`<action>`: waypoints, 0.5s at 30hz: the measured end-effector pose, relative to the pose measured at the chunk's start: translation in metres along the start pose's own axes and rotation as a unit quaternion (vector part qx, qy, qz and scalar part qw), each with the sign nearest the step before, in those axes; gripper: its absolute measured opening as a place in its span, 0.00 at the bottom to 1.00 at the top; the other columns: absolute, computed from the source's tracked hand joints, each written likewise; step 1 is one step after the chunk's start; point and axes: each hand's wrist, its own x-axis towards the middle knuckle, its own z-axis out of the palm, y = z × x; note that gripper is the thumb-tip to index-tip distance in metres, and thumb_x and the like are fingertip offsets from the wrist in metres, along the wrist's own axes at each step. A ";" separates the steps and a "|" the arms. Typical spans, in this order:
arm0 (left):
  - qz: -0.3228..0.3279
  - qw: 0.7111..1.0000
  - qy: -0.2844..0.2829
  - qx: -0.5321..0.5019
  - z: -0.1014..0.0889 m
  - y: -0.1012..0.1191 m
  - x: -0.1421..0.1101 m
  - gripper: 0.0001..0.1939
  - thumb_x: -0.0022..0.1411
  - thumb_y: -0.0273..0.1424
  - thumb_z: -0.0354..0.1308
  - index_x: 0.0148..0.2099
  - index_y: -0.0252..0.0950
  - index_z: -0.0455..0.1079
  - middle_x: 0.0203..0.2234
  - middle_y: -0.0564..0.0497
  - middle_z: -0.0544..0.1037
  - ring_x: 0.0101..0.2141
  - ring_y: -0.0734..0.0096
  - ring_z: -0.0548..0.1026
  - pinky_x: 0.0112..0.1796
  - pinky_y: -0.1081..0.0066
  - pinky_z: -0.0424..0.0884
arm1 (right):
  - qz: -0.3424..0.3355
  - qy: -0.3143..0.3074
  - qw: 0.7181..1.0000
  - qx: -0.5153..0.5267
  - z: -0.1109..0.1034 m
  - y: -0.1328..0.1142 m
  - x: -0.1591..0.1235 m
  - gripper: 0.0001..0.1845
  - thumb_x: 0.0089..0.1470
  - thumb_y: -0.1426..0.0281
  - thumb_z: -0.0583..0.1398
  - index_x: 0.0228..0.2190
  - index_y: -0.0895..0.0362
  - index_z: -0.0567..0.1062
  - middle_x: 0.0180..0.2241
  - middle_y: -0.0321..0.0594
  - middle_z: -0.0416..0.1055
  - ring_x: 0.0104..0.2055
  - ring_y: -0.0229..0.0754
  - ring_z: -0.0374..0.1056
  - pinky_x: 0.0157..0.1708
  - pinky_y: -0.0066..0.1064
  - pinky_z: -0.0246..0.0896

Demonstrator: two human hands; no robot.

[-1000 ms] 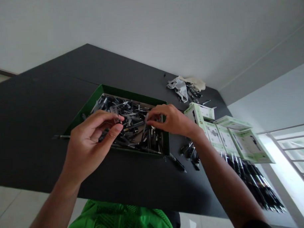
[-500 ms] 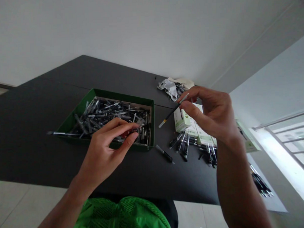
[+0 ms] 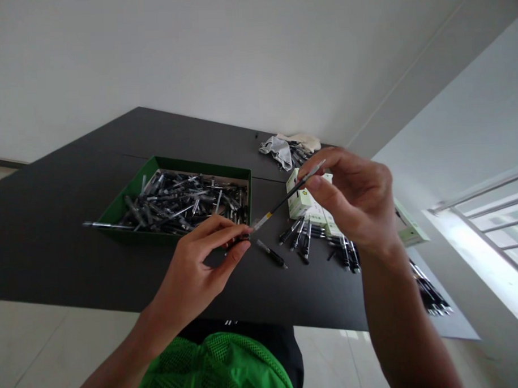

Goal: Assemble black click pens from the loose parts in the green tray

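Between the thumb and fingertips of my right hand (image 3: 355,193) is a slim pen refill (image 3: 285,200), dark along most of its length with a yellow band near its lower end. It slants down to the left. My left hand (image 3: 197,267) pinches a small black and clear pen part (image 3: 244,237), probably a barrel, mostly covered by the fingers. The refill's lower tip is at this part's clear end; whether it is inside I cannot tell. Behind my left hand is a green box (image 3: 202,164) full of loose clear and black pen parts.
One loose pen piece (image 3: 272,254) lies right of my left hand. Several black pens (image 3: 302,239) lie before white-green cartons (image 3: 299,204). A grey cloth (image 3: 278,151) sits by the wall. More pens (image 3: 430,293) rest at far right, and one pen (image 3: 109,225) juts from the box's left.
My left hand has moved right and slightly down with the pen part. The refill's lower end has gone from apart to meeting that part. The whole view has shifted slightly.
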 end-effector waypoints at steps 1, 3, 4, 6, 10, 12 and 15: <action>0.000 1.000 0.003 -0.003 0.001 0.002 -0.001 0.08 0.71 0.27 0.63 0.50 0.38 0.80 0.42 0.50 0.80 0.43 0.70 0.81 0.46 0.73 0.75 | 0.003 -0.016 1.000 -0.007 0.000 -0.002 -0.001 0.08 0.64 0.61 0.65 0.36 0.52 0.80 0.36 0.37 0.79 0.37 0.41 0.71 0.42 0.37 0.68; -0.004 1.000 0.003 -0.016 0.004 0.007 -0.002 0.06 0.71 0.28 0.63 0.49 0.38 0.80 0.41 0.50 0.80 0.42 0.70 0.80 0.44 0.72 0.76 | 0.021 -0.068 0.997 -0.025 -0.003 -0.005 -0.004 0.08 0.65 0.61 0.65 0.41 0.52 0.81 0.39 0.38 0.81 0.40 0.42 0.73 0.45 0.37 0.69; -0.008 1.000 0.002 -0.026 0.005 0.009 -0.003 0.05 0.71 0.29 0.63 0.48 0.38 0.79 0.41 0.50 0.80 0.42 0.69 0.80 0.44 0.71 0.76 | 0.037 -0.099 0.994 -0.034 -0.006 -0.006 -0.007 0.11 0.65 0.62 0.65 0.46 0.52 0.81 0.41 0.39 0.81 0.41 0.42 0.73 0.46 0.37 0.69; -0.019 0.999 -0.001 -0.049 0.008 0.013 -0.005 0.04 0.72 0.29 0.63 0.47 0.38 0.78 0.41 0.50 0.80 0.42 0.69 0.80 0.44 0.71 0.75 | 0.077 -0.140 0.986 -0.041 -0.013 -0.007 -0.018 0.19 0.66 0.62 0.64 0.57 0.52 0.76 0.42 0.40 0.82 0.41 0.41 0.75 0.45 0.36 0.70; -0.042 0.995 -0.005 -0.095 0.020 0.017 -0.010 0.02 0.72 0.30 0.63 0.46 0.39 0.77 0.41 0.51 0.81 0.43 0.69 0.80 0.44 0.71 0.76 | 0.186 -0.086 0.978 -0.045 -0.012 -0.008 -0.064 0.14 0.67 0.62 0.63 0.50 0.54 0.79 0.34 0.38 0.79 0.34 0.40 0.73 0.34 0.31 0.68; -0.052 0.992 -0.015 -0.115 0.029 0.017 -0.014 0.02 0.72 0.30 0.63 0.45 0.39 0.77 0.41 0.50 0.81 0.43 0.69 0.81 0.44 0.72 0.77 | 0.238 -0.086 0.964 -0.077 0.002 -0.010 -0.095 0.09 0.65 0.63 0.64 0.44 0.53 0.81 0.33 0.37 0.78 0.31 0.39 0.71 0.29 0.29 0.65; -0.054 0.989 -0.028 -0.131 0.046 0.016 -0.019 0.02 0.71 0.30 0.64 0.44 0.38 0.77 0.42 0.49 0.80 0.42 0.69 0.81 0.44 0.71 0.78 | 0.258 -0.111 0.957 -0.068 0.031 -0.016 -0.136 0.05 0.61 0.67 0.66 0.40 0.53 0.81 0.32 0.37 0.77 0.29 0.39 0.69 0.28 0.30 0.64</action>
